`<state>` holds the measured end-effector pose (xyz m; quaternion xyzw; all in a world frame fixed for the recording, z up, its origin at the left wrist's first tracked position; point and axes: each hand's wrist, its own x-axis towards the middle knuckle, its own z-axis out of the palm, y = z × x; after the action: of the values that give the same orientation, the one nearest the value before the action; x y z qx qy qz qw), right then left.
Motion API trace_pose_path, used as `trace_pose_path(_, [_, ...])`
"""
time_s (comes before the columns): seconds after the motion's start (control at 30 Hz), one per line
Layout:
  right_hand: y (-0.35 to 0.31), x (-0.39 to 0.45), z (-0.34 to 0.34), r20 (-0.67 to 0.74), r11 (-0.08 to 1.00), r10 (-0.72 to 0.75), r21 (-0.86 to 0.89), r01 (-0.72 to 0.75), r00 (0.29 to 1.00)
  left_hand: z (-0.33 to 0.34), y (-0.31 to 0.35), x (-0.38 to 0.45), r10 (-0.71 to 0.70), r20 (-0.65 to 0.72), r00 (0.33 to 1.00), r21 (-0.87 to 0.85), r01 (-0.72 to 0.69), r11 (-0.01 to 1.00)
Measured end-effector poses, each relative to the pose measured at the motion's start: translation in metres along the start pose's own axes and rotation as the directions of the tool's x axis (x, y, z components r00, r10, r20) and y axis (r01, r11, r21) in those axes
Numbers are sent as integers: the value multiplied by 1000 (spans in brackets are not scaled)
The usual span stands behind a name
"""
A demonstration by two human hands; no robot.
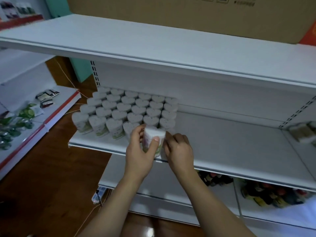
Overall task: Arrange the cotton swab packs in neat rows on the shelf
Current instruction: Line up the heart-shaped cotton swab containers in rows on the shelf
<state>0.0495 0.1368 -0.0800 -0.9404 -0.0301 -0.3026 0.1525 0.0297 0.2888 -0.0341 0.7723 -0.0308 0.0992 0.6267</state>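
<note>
White metal shelving unit (222, 137) across the middle of the frame, with a slotted upright (95, 72) at its back panel. On the top board, upper right, a large brown cardboard box (171, 14). Dark brown wooden floor (42, 185) in the lower left. A second white shelf with red edge strip (56, 113) at the left, carrying green-leaf packets (25, 113). A teal wall panel (80, 67) behind, left of centre. White power strip (100, 194) on the floor under the unit. Colourful goods (273, 194) on the lowest board, lower right. Dim, bluish light.
</note>
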Motion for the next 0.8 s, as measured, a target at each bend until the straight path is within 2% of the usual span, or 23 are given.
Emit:
trace_pose_path(0.17, [-5, -1, -13, 108, 995, 63, 70, -71, 992, 2, 0, 6, 36, 38, 999, -19, -35, 999])
trace_pose_path(0.23, [-4, -4, -28, 85, 974, 171, 136, -181, 982, 7, 4, 9, 53, 61, 997, -25, -52, 998])
trace_pose_path(0.3, [-1, -3, -49, 35, 913, 301, 278, -299, 953, 14, 8, 12, 59, 101, 993, -32, -56, 998])
trace_pose_path(0.33, [1, -2, -60, 26, 884, 315, 356, -303, 949, 19, 11, 13, 62, 132, 989, -37, -58, 998])
trace_pose_path(0.4, [3, 4, -81, 39, 864, 231, 452, -224, 972, 31, 16, 16, 74, 199, 977, -27, -70, 997])
trace_pose_path(0.47, [11, 12, -93, 79, 868, 169, 460, -186, 982, 47, 20, 23, 88, 254, 963, 39, -102, 994])
trace_pose_path(0.7, [55, 45, -104, 125, 818, 339, 451, -358, 932, 95, 32, 48, 211, 361, 909, 196, -295, 935])
trace_pose_path(0.77, [70, 57, -94, 137, 834, 345, 408, -371, 928, 98, 33, 58, 231, 410, 882, 376, -394, 839])
trace_pose_path(0.8, [78, 63, -85, 125, 856, 339, 371, -361, 933, 98, 31, 66, 191, 437, 879, 516, -419, 747])
